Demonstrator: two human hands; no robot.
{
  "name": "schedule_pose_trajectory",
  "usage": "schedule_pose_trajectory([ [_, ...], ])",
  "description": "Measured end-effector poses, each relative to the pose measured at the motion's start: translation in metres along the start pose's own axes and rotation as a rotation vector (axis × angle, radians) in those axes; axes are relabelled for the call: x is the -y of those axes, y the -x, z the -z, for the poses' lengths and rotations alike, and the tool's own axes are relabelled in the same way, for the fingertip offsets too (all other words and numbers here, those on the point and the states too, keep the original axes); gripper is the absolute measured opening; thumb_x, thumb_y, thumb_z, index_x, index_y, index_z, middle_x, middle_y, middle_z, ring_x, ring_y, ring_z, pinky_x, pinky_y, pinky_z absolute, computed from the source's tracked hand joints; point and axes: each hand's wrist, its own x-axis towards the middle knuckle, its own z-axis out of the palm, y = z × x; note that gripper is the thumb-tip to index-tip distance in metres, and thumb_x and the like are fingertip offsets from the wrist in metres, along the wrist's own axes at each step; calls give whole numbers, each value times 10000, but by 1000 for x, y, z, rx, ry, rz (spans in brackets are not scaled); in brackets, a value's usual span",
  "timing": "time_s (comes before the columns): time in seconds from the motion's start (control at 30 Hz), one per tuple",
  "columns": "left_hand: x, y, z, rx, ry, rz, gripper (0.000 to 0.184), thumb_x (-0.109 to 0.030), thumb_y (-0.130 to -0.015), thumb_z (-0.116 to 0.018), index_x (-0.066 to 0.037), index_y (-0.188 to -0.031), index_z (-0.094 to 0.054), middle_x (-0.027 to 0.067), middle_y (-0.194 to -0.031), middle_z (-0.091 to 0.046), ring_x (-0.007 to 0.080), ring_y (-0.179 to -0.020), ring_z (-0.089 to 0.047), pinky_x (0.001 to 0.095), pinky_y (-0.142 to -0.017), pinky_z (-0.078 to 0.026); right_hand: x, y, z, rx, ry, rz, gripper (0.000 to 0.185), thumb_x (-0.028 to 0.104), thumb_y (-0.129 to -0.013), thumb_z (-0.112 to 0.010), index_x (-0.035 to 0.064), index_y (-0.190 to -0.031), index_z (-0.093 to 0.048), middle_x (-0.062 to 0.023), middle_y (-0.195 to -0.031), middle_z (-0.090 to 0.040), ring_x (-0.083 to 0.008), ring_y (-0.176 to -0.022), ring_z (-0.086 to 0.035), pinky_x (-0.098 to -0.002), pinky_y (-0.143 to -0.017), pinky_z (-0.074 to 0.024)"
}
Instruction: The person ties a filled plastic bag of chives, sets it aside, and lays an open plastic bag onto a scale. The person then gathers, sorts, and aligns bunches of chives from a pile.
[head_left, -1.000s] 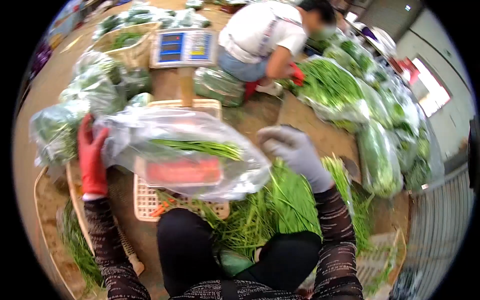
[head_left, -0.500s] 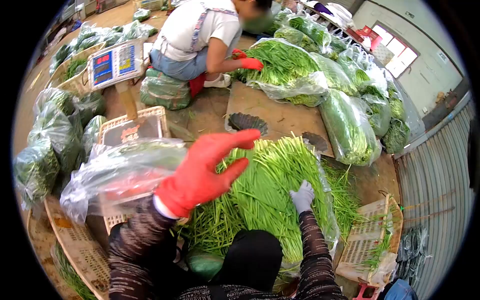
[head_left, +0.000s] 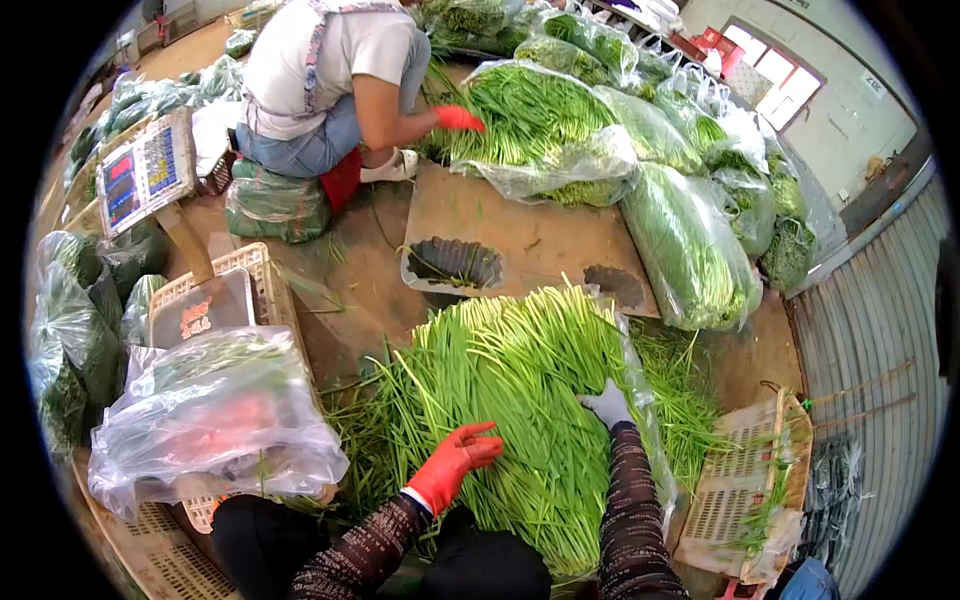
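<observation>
A large heap of long green stalks with pale ends (head_left: 540, 400) lies in front of me, with clear plastic along its right edge. My left hand (head_left: 455, 465), in a red glove, is over the heap's left part, fingers apart and holding nothing. On the right part of the heap rests my right hand (head_left: 608, 405) in a grey glove, its thumb and fingers spread. Left of the heap, a clear plastic bag with some greens inside (head_left: 220, 410) lies on the scale's platform (head_left: 205, 308).
A scale display (head_left: 147, 172) stands at the upper left. A co-worker in red gloves (head_left: 335, 90) sits beside a pile of greens (head_left: 540, 115). Bagged vegetables (head_left: 690, 250) line the right side. A crate (head_left: 735, 480) sits at the lower right.
My left hand has come down from in front of the camera to the heap. My right hand has gone from beside the bag to the heap. The view has turned right.
</observation>
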Motion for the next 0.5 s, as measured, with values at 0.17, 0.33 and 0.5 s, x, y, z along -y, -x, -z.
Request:
schedule_pose_trajectory([
  [0.17, 26, -31, 10, -110, 150, -28, 617, -106, -827, -617, -46, -1348, -292, 162, -1253, -464, 222, -1078, -522, 340, -916, -426, 23, 25, 4, -65, 206, 117, 526, 426, -671, -718, -4, -938, -575, -181, -841, -626, -316, -838, -607, -406, -724, -465],
  [0.33, 37, -45, 5, -124, 110, -228, 643, -98, -825, -614, -35, -1352, -251, 143, -1233, -474, 212, -1031, -527, 315, -873, -431, 96, 129, 7, 11, 510, 385, 415, 437, -668, -711, 82, -793, -537, -102, -697, -579, -260, -665, -614, -376, -586, -483],
  [0.5, 13, -25, -13, -203, 223, -37, 475, -111, -830, -599, -8, -1244, -390, 122, -1104, -556, 198, -980, -557, 307, -802, -459, 94, 169, -39, -41, 612, 409, 481, 480, -649, -708, 64, -785, -507, -98, -688, -577, -278, -618, -604, -378, -556, -483],
])
